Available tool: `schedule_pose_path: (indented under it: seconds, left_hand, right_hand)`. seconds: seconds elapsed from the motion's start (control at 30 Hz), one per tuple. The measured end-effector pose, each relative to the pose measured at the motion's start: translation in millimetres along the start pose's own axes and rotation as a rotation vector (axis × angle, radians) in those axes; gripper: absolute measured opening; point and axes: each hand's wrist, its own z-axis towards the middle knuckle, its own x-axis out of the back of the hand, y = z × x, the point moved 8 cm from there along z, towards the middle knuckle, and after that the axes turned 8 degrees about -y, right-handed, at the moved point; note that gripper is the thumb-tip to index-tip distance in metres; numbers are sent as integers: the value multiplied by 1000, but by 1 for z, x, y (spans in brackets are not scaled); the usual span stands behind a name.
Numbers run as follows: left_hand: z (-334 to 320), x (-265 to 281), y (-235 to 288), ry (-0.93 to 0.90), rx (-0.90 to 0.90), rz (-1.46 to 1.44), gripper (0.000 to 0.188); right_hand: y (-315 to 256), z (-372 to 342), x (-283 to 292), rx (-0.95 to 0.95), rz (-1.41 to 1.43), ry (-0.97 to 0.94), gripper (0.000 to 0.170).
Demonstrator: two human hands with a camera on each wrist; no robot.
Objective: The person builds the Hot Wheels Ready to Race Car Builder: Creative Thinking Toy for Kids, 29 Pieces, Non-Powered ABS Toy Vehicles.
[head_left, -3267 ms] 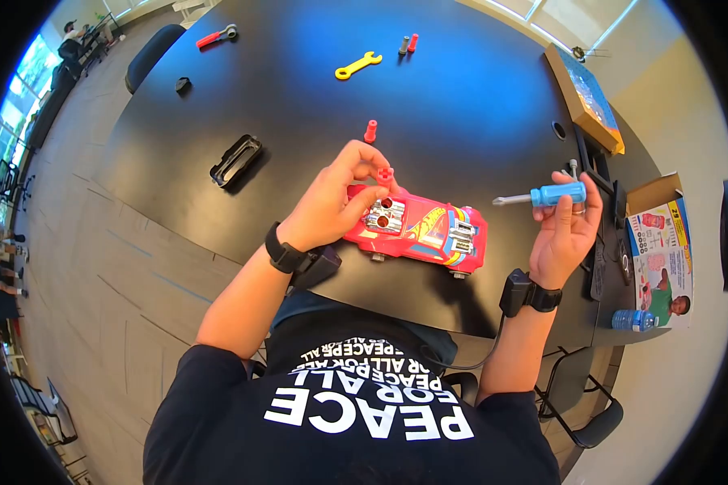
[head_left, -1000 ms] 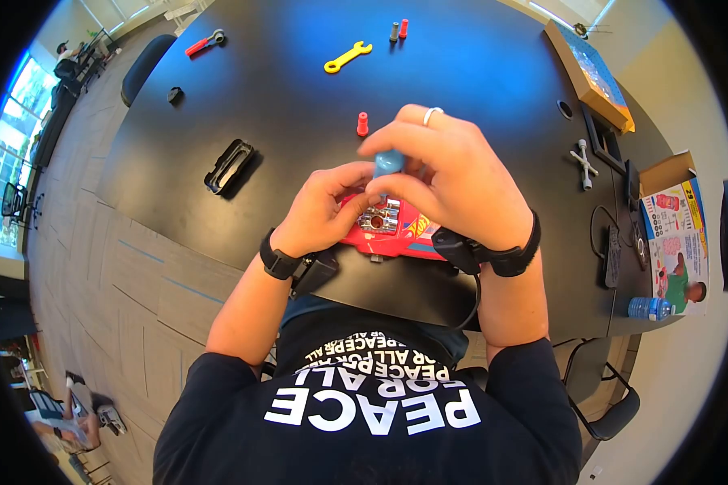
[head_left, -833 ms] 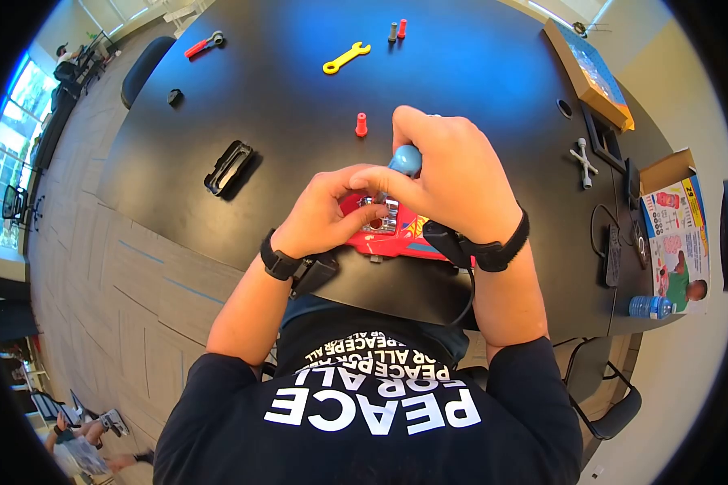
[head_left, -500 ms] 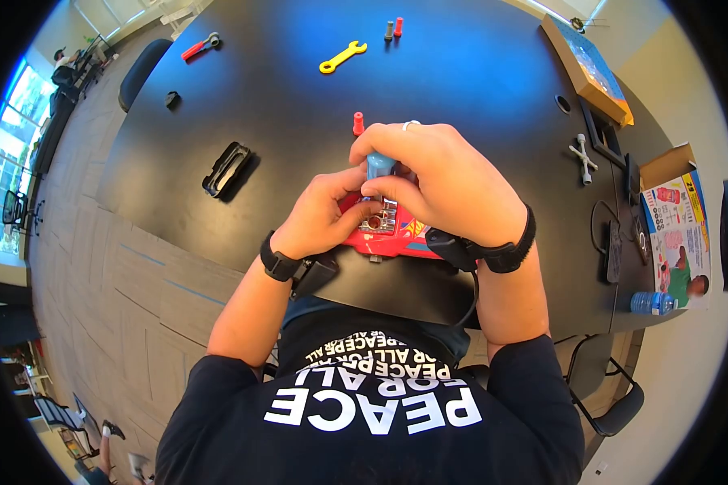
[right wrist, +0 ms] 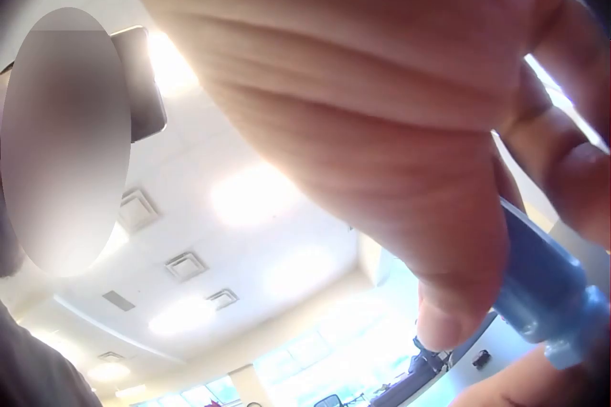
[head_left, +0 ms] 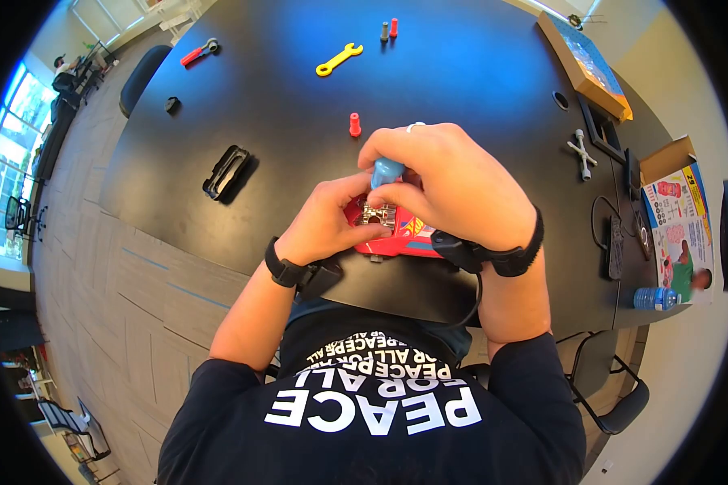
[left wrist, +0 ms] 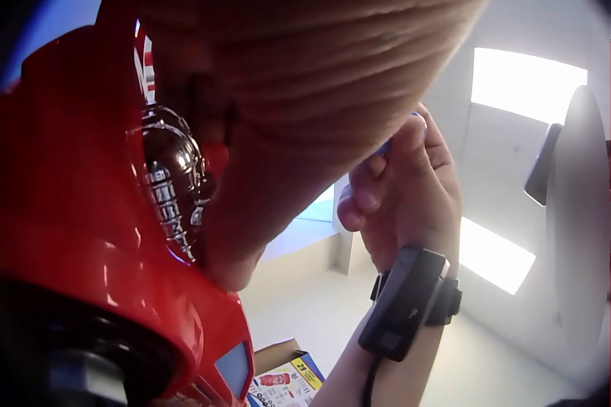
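The red toy car lies at the near table edge, a chrome engine part on its top. My left hand holds the car's left end, its thumb beside the chrome; in the left wrist view that thumb lies against the red body. Above the car, my right hand grips the blue screwdriver handle between thumb and fingers. The same handle shows in the right wrist view. The screwdriver's tip is hidden behind the hands.
A red peg stands beyond the hands, a yellow wrench farther back. To the left lie a black tray-like part and a red-handled tool. A grey cross-shaped tool, boxes and a water bottle are on the right.
My right hand has brought the screwdriver from the right to above the car, where the handle's tilt has varied. The red piece once pinched by my left hand is out of sight; its thumb has shifted.
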Motion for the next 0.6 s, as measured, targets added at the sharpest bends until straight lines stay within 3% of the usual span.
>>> schedule_pose_path:
  seconds: [0.03,0.1,0.13,0.2,0.33,0.4,0.47,0.5,0.6]
  left_hand:
    - [0,-1,1,-2,-2,3,52]
    - [-4,5,32,109,-341,144,56]
    - [-2,9,36,110,-345,146,56]
    - [-7,32,65,251,-524,305,57]
    - [20,68,74,249,-364,574,55]
    - [47,72,50,203,-280,597,52]
    - [70,62,24,117,-228,986,46]
    - [78,61,16,119,-194,1020,33]
    - [96,67,-3,172,-95,1161,24]
  right_hand:
    - [-1,-3,4,0,-2,4,22]
    - [-12,-14,31,103,16,177,24]
    - [-17,-22,45,109,10,231,26]
    - [-20,-41,69,18,33,302,31]
    - [-28,-65,94,-64,-42,398,32]
    - [-29,-70,96,-60,-54,409,34]
    - [-32,-70,96,-55,-50,408,34]
    - [-32,-70,95,-58,-41,404,34]
    - [-34,-69,93,-32,-56,386,34]
